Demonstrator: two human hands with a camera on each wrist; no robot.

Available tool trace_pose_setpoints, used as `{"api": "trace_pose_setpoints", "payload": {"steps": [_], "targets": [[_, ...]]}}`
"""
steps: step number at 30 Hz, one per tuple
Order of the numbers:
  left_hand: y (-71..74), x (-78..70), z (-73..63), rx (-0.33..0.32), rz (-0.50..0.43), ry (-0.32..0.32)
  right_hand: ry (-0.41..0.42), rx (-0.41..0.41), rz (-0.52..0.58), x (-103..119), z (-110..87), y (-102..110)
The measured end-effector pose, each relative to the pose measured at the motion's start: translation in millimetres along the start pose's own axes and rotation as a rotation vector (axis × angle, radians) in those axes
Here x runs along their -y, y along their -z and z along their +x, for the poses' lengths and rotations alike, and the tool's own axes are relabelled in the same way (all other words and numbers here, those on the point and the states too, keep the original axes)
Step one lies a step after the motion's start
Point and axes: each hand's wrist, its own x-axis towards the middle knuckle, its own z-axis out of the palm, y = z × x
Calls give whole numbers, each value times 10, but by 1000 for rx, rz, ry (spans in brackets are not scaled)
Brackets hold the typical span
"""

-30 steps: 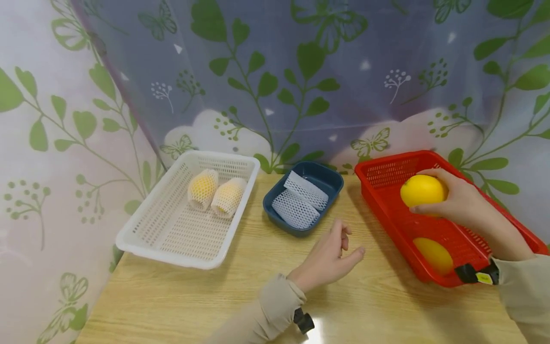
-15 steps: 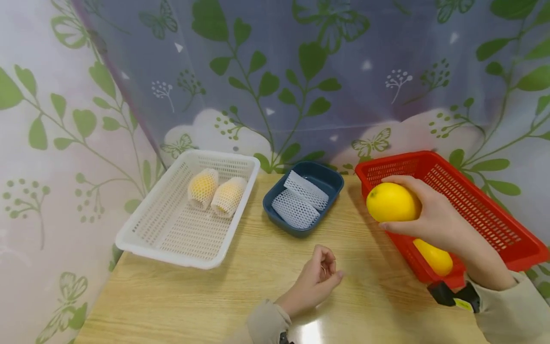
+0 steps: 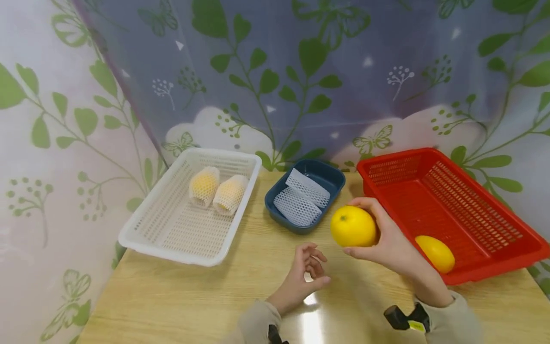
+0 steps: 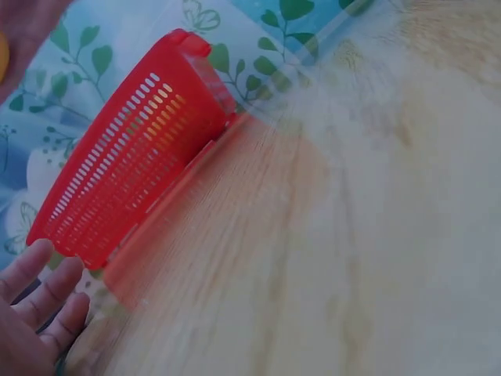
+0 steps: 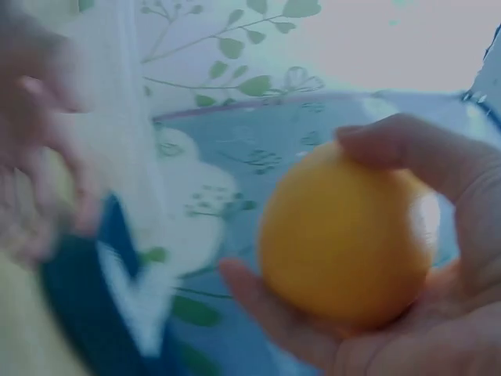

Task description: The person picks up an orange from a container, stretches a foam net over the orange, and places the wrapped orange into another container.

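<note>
My right hand (image 3: 393,243) grips a yellow lemon (image 3: 353,226) between thumb and fingers, above the table left of the red basket. The right wrist view shows the lemon (image 5: 344,239) close up, its lower side against the fingers. My left hand (image 3: 298,277) is held over the table with its fingers loosely bent and nothing in them. Ahead of it, a dark blue tray (image 3: 283,222) holds two white foam net sleeves (image 3: 296,206). Another lemon (image 3: 436,254) lies in the near end of the red basket (image 3: 485,274).
At the left stands a white basket (image 3: 172,255) with two yellow fruits in foam nets (image 3: 230,195) at its far right. All the containers stand on a wooden table (image 3: 172,301). A leaf-patterned cloth (image 3: 275,71) hangs behind them.
My right hand has lifted the lemon out of the red basket and carried it left and nearer. My left hand has drawn back from the blue tray, towards the near left.
</note>
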Motion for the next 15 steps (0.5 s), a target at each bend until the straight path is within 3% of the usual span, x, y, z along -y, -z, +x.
{"api": "trace_pose_setpoints", "payload": {"steps": [4, 9, 15], "targets": [[24, -22, 8, -4, -9, 0, 6, 9, 221, -297, -12, -286], [13, -23, -40, -56, 57, -3, -9, 4, 514, -598, -98, -640], [-9, -27, -72, -74, 99, 20, 24, -33, 679, -820, -163, -896]]}}
